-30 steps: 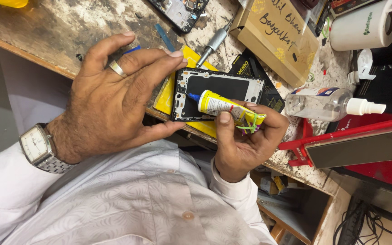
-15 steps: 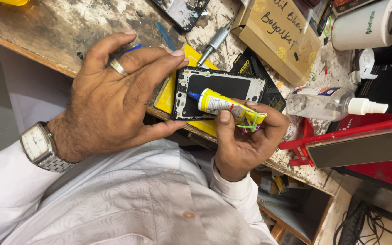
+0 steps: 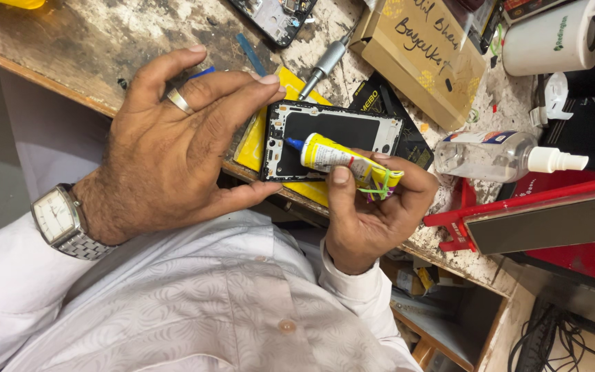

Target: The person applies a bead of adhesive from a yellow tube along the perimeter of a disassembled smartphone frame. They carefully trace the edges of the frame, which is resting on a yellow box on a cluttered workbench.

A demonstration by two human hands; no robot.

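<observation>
My left hand (image 3: pixel 166 145), with a ring and a wristwatch, grips the left end of a black phone frame (image 3: pixel 342 127), fingers on its far edge and thumb on its near edge. The frame lies open side up on a yellow pad (image 3: pixel 251 148) at the bench's front edge. My right hand (image 3: pixel 373 220) holds a yellow glue tube (image 3: pixel 335 157) wrapped with rubber bands. Its blue nozzle touches the inside of the frame near the left end.
A silver screwdriver (image 3: pixel 325 65) and a black packet (image 3: pixel 380 100) lie just behind the frame. A cardboard box (image 3: pixel 421 62), a clear spray bottle (image 3: pixel 483 155), a white cup (image 3: pixel 549 45) and a red stand (image 3: pixel 518 207) crowd the right. Another opened phone (image 3: pixel 273 14) lies at the back.
</observation>
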